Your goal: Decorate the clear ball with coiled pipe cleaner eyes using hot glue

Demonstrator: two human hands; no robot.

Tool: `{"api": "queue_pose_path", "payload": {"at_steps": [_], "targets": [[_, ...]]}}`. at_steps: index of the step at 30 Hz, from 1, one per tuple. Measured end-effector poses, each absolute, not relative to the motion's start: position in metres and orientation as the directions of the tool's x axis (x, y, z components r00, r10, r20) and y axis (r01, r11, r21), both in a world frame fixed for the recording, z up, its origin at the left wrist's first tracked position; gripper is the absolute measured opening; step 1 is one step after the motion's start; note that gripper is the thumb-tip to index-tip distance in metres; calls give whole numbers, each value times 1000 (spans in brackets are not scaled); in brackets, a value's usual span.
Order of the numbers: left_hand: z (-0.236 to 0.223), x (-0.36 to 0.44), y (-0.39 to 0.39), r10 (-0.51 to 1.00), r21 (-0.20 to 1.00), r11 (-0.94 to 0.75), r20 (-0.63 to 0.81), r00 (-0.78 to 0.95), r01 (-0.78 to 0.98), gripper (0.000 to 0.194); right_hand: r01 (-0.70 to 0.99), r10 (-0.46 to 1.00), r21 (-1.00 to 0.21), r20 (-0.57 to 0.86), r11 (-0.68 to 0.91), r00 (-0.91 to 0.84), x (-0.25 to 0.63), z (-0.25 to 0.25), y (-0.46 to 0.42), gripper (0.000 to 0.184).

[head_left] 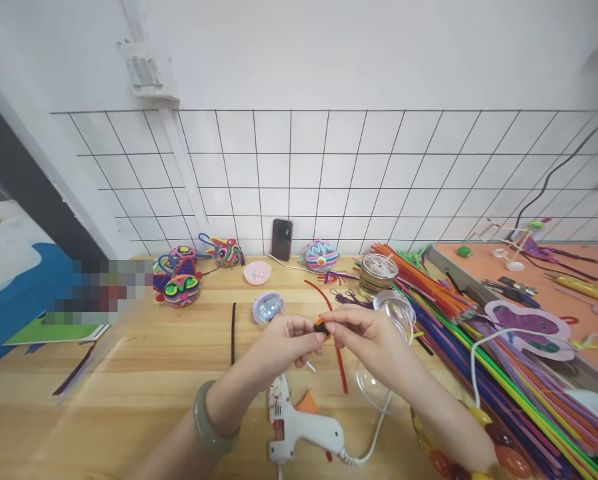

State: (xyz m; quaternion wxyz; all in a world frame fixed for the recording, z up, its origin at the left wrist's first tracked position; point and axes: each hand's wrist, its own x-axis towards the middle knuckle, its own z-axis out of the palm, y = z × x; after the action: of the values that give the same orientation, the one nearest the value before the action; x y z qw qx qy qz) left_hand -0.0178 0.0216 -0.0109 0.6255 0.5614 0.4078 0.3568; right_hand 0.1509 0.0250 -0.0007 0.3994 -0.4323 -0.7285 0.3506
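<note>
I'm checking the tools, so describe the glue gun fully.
The glue gun looks like white plastic, with screws, an orange trigger and a small red glow. It lies on its side on the wooden table, front pointing forward, handle to the right. A pale stick projects from its rear; a white cord leaves the handle. Nobody holds it.

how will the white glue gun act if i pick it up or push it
The glue gun lies on its side, so it would probably slide rather than roll. Its attached cord would likely drag along. It looks hard-shelled, so it should stay stiff.
</note>
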Motion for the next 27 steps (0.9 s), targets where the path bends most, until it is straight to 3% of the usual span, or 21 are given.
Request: {"api": "queue_pose_path", "payload": {"at_steps": [11,17,27], "targets": [[-19,-15,24,922,995,103,-102,374,17,30,351,909,-862,249,366,-335,153,0,27,21],[-18,-16,27,943,990,131,-106,316,-58,31,397,942,-872,180,287,-285,155,6,27,34],[-18,-14,25,943,992,121,-106,314,-28,29,326,940,-903,189,280,-283,149,-4,28,25]]}}
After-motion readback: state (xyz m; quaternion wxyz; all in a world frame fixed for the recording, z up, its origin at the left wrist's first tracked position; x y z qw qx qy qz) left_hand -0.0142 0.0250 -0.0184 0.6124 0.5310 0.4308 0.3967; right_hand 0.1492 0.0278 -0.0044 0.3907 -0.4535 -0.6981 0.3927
